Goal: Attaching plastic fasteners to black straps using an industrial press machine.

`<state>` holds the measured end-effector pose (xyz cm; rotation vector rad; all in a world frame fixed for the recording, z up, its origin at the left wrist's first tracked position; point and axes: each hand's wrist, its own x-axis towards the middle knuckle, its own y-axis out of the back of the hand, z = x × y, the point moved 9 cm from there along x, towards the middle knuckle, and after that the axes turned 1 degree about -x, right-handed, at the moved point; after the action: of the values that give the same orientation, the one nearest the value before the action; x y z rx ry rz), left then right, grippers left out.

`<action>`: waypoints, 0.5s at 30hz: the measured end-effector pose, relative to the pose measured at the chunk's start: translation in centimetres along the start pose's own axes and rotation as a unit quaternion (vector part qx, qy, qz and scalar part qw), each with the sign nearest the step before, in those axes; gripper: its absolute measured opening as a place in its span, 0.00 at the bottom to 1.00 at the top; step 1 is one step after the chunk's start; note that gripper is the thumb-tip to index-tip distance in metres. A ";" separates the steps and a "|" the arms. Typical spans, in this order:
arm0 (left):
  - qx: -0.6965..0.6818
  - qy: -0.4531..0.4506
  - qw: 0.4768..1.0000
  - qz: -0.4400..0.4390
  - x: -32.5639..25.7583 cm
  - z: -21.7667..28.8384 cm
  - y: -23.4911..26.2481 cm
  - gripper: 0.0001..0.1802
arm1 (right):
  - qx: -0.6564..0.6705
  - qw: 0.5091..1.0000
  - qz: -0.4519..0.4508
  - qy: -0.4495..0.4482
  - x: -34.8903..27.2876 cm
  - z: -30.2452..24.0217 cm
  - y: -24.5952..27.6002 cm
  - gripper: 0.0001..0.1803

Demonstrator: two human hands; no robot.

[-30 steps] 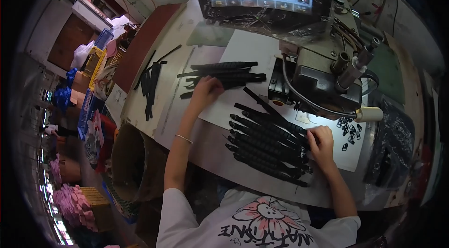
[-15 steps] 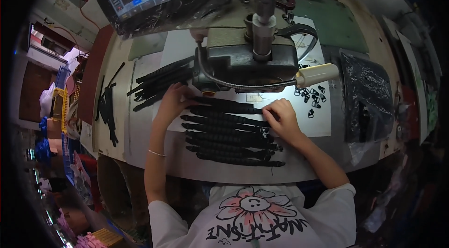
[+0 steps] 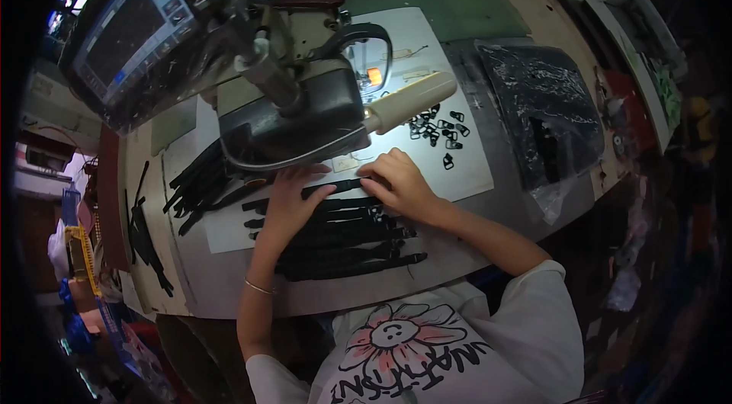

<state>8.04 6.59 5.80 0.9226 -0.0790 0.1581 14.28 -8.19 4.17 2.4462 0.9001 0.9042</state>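
Observation:
Just in front of the sewing machine head [image 3: 293,118], a black fabric strap [image 3: 345,185] stretches between my two hands. My left hand [image 3: 293,202] presses the strap's left part, thumb toward the right, fingers partly under the machine head. My right hand [image 3: 400,187] pinches the right end between thumb and fingers. Nearer to me lie several more gathered black straps [image 3: 335,251] side by side, partly covered by my left hand and wrist. Small black buckles [image 3: 438,129] are scattered on the white sheet [image 3: 473,168] beyond my right hand.
A loose bunch of black straps [image 3: 198,183] lies left of the machine, with thinner strips [image 3: 145,244] at the table's left side. The screen [image 3: 130,30] stands far left. A cream handle [image 3: 412,103] juts right from the machine. A plastic-wrapped dark bundle [image 3: 537,107] sits at right.
My view has turned, so the table and machine appear shifted left. My hands have come closer together on the strap, the left one now lying over it with the thumb stretched rightward.

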 end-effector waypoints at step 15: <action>-0.139 -0.039 0.989 -0.025 1.0 4.3 -4.0 0.07 | -0.043 0.968 0.036 -0.243 -5.1 6.1 9.1 0.07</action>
<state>9.75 0.88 5.42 0.6508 -0.1459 0.0616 19.45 -19.02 2.41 2.4682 0.5849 0.3233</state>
